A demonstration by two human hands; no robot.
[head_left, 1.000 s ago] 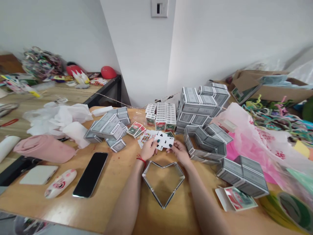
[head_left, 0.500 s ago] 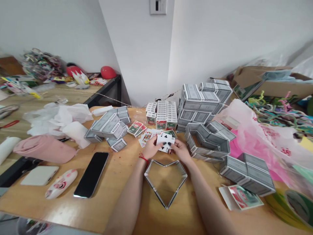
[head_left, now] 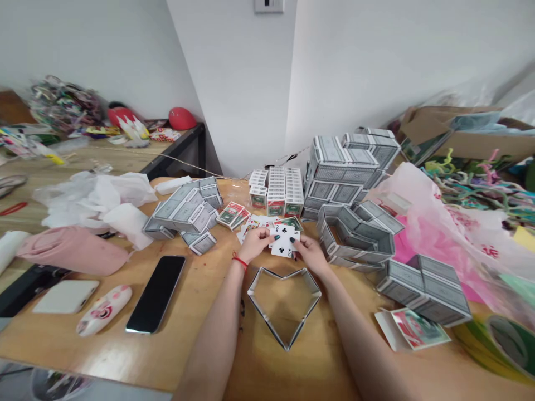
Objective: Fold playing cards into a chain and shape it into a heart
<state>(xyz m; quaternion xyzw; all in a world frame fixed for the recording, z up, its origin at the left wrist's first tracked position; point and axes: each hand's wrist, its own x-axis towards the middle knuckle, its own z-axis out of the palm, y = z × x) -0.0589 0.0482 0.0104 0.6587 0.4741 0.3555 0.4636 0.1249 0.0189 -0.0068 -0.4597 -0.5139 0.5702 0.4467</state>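
Observation:
Between my two hands are playing cards (head_left: 282, 243), a two of clubs on top with another card's edge showing at its right. My left hand (head_left: 256, 244), with a red string at the wrist, pinches their left side. The right side is pinched by my right hand (head_left: 310, 253). Just nearer to me, a heart-shaped frame of folded cards (head_left: 272, 328) stands on the wooden table (head_left: 204, 312). Loose face cards (head_left: 253, 223) lie behind my left hand, beside red and green card boxes (head_left: 232, 215).
Stacked card boxes (head_left: 285, 189) stand behind the hands. Grey card-built blocks rise at the left (head_left: 184, 209) and right (head_left: 343, 167). A black phone (head_left: 156, 295) and pink-white mouse (head_left: 104, 309) lie left; an opened card box (head_left: 420, 328) and yellow-green tape roll (head_left: 497, 345) sit right.
My left fingers have drawn back toward the cards' left edge, so more of the top card's face shows. The whole view has shifted slightly.

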